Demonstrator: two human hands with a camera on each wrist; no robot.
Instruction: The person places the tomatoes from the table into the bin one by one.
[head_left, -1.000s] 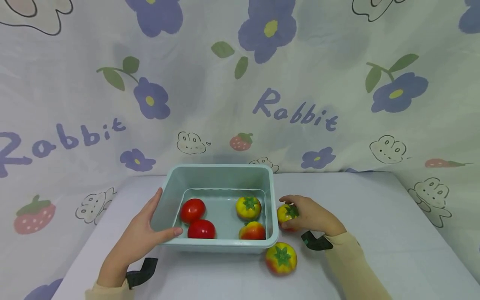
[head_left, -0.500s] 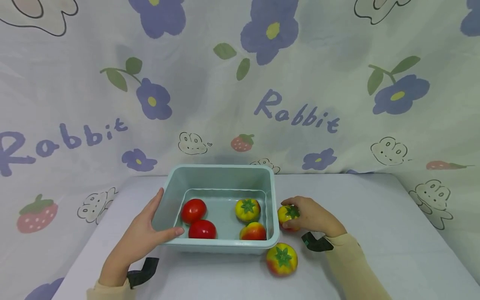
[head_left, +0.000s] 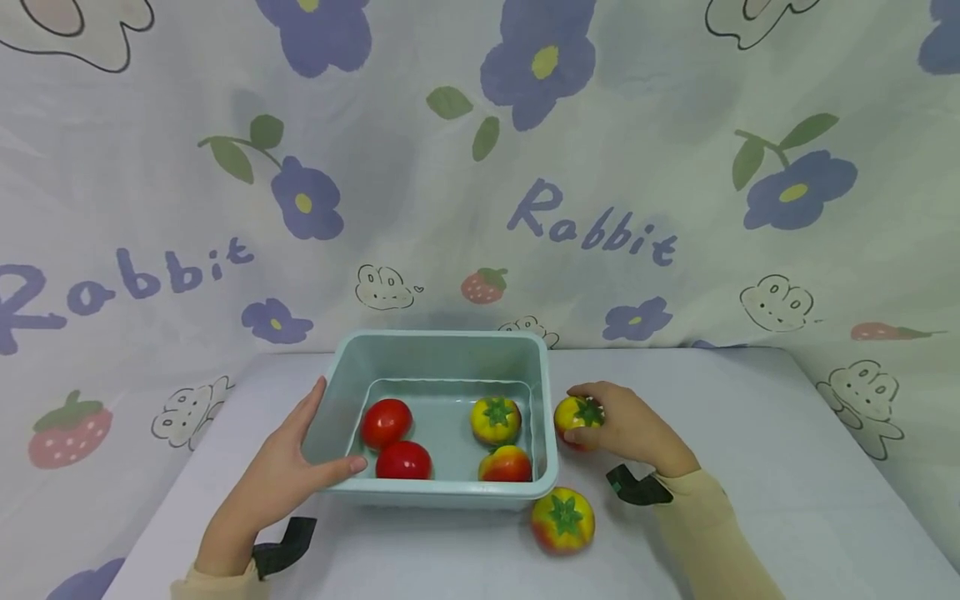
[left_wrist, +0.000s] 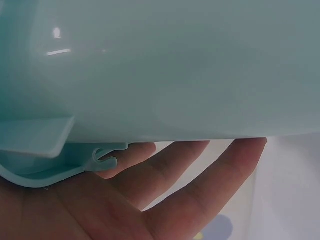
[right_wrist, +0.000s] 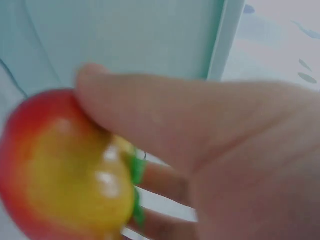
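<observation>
A pale green plastic bin [head_left: 438, 492] stands on the table. My left hand [head_left: 281, 471] rests on its near left corner, thumb over the front rim and fingers extended along the outer left side. In the left wrist view these fingers [left_wrist: 200, 195] touch the bin wall without curling round it. Just outside the right wall, my right hand [head_left: 626, 425] grips a yellow-and-red toy fruit with a green leafy top [head_left: 579, 421]. Its thumb [right_wrist: 145, 110] presses on the near side of the fruit in the right wrist view; other fingers show behind, partly hidden.
Two red round fruits [head_left: 387, 423] lie at the bin's left. Inside on the right are a yellow fruit with a green top [head_left: 496, 419] and a yellow-red fruit [head_left: 506, 463]. Another yellow-red fruit [head_left: 562, 521] sits by the near right corner. A patterned cloth [head_left: 427, 200] hangs behind.
My right hand has shifted slightly up and to the right, with the fruit moving along in its grip. My left hand and the bin stay in place.
</observation>
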